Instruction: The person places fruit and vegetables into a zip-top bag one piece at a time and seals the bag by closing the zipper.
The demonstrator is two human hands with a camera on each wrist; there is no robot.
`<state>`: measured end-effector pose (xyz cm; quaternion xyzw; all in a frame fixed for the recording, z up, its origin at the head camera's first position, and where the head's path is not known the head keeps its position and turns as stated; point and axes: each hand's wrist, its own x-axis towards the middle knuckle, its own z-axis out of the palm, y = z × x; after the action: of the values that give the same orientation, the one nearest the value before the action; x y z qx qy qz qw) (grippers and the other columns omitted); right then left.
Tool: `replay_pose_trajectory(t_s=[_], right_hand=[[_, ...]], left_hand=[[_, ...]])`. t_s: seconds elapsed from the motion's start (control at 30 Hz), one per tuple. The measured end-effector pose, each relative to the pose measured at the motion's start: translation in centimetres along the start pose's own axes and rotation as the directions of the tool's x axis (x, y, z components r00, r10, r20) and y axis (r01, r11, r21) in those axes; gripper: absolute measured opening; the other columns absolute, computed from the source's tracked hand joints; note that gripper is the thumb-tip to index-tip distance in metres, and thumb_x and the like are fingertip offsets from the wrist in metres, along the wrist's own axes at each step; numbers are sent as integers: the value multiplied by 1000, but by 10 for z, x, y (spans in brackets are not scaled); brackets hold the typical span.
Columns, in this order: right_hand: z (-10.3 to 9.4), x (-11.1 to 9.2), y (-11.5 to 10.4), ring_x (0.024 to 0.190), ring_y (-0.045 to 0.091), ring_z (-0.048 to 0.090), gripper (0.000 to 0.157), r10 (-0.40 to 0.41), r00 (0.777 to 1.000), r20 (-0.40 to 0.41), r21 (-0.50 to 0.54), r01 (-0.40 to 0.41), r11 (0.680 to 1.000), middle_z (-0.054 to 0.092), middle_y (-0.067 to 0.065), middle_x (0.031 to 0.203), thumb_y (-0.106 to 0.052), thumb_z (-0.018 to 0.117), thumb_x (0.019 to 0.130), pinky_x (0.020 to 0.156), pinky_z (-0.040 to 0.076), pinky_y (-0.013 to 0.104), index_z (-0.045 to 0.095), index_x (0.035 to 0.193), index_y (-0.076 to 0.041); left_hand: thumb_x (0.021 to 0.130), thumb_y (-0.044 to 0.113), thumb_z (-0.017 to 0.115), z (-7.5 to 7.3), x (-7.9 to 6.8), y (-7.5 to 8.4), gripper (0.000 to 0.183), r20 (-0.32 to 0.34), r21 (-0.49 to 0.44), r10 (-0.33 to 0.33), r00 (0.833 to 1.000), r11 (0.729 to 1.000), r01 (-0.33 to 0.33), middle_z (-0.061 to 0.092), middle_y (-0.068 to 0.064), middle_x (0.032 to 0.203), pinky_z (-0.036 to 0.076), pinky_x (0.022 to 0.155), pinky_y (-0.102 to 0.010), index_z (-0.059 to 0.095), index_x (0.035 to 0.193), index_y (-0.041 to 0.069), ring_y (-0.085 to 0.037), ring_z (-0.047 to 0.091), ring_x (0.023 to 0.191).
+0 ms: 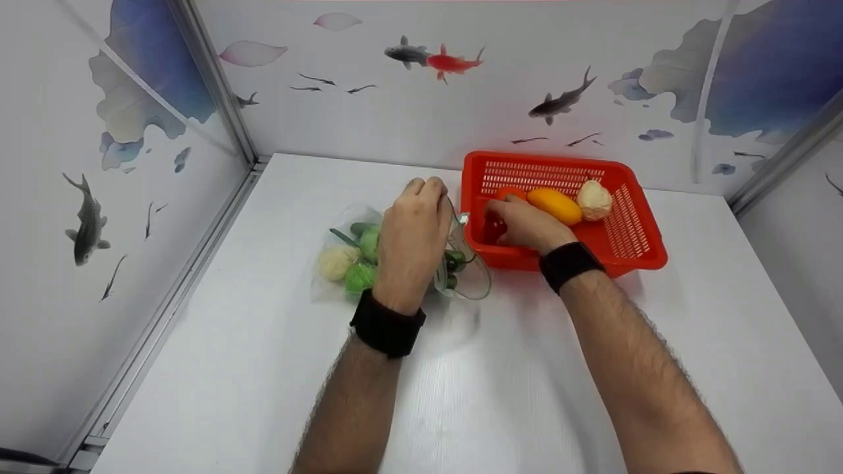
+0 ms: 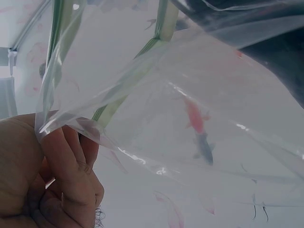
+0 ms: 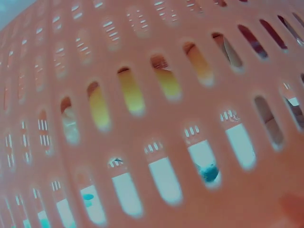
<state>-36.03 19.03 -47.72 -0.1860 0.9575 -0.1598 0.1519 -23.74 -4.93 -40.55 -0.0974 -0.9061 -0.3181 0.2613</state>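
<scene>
**Left fingers are pinching a clear bag as right fingers are dipping into a red basket**

The left hand [image 1: 412,240] is holding up the clear bag [image 2: 213,71], its fingers clamping together on the edge near a green strip; the mouth is gaping just to the right of those fingertips. To the left of the same fingers, a pale cream ball [image 1: 338,263] and round green vegetables [image 1: 359,278] are lying inside the bag, while dark green vegetables [image 1: 454,261] are showing to the right, below the fingertips.

The right hand [image 1: 527,222] is bending down inside the red basket [image 1: 642,262], its fingers curling about a dark red thing [image 1: 494,227]; whether they are gripping it, one cannot tell. Just beyond these fingers an orange-red thing [image 1: 510,192] is resting, partly hidden. Right of the knuckles a yellow oblong vegetable [image 1: 554,206] is lying, and farther right from the fingers a cream-white round vegetable [image 1: 594,200] is sitting against it.
</scene>
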Motion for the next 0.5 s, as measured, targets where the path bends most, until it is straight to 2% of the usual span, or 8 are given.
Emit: replay_pose_trajectory(t_s=[0.27,0.5], right_hand=[[1,2,7,132,41,64,54,-6,1000,-31,13,6,1000,64,24,148,-10,84,108,124,59,61,65,159,-10],[-7,-7,10,134,43,65,48,-27,996,-79,53,31,998,61,24,149,-7,83,109,121,62,60,66,154,-9]], left_hand=[[117,9,70,0,0,0,14,7,-6,-4,1000,1000,5,80,-15,104,74,86,-40,82,116,2,-29,83,91],[116,8,70,0,0,-1,13,5,-16,-5,1000,1000,5,80,-15,104,75,88,-41,82,116,2,-29,83,92]])
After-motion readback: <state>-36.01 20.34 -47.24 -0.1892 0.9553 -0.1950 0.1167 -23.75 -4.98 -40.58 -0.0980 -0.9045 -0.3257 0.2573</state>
